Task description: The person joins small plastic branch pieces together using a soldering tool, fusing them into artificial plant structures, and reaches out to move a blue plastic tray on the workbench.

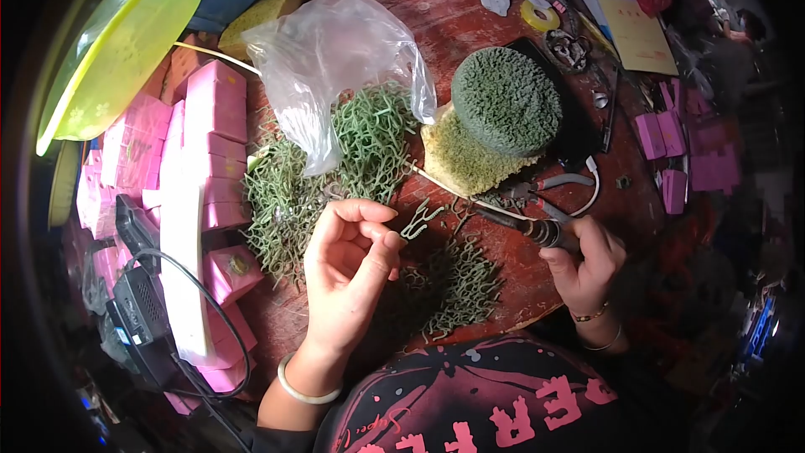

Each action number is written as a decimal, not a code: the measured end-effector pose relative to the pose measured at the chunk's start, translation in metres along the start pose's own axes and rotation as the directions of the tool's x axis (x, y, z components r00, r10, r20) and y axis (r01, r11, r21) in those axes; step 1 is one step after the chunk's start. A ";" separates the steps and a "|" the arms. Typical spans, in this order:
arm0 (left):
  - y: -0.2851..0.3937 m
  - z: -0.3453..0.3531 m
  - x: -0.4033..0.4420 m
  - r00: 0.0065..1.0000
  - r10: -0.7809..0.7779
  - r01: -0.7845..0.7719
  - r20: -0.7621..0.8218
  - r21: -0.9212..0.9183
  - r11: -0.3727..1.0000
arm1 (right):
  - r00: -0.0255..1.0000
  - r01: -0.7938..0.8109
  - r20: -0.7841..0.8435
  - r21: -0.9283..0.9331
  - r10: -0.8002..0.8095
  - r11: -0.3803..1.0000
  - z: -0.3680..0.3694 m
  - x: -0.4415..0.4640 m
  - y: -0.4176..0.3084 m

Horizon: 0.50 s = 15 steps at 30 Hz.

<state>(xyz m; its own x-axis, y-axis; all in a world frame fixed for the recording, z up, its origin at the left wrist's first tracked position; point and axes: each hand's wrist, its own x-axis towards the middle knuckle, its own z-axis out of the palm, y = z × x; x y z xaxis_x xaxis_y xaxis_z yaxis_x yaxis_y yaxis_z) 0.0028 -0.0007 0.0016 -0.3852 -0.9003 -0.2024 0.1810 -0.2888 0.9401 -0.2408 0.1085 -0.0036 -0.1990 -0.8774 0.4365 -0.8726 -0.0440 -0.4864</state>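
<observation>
My left hand [348, 256] is closed in a pinch on a small pale-green branched piece [422, 220], which sticks out to the right of the fingertips. The fingers of my right hand [587, 262] are wrapped around a dark pen-like tool [541, 231], its thin dark end pointing left toward the piece. Just below lies a pile of dark-green branched pieces [464, 289]. Beyond my left hand are a heap of grey-green pieces [285, 201] and a brighter green heap [373, 130], partly under a clear plastic bag [335, 50].
A round dark-green textured block [507, 101] rests on a yellowish sponge [470, 159]. Pliers [562, 182] lie near a white cable [594, 193]. Pink blocks [222, 101] are stacked at left beside a yellow-green basin [126, 42]. A tape roll [539, 15] sits at the back.
</observation>
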 end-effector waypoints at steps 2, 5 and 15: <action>0.000 0.000 0.000 1.000 0.000 0.000 0.002 0.004 1.000 | 1.000 0.024 -0.011 0.026 -0.024 0.999 0.003 0.001 0.000; 0.001 0.001 0.000 1.000 -0.016 0.016 -0.006 0.008 1.000 | 0.999 0.049 0.015 0.029 -0.050 0.998 0.004 0.003 -0.001; 0.001 0.001 0.000 1.000 -0.021 0.021 -0.010 0.016 1.000 | 0.992 0.111 0.060 0.000 -0.110 0.994 0.003 0.007 -0.003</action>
<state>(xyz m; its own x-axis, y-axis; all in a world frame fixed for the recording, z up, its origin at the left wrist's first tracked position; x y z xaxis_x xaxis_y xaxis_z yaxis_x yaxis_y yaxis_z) 0.0018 -0.0002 0.0027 -0.3797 -0.8973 -0.2251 0.1584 -0.3029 0.9398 -0.2384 0.1007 -0.0011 -0.0741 -0.8944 0.4410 -0.8893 -0.1409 -0.4351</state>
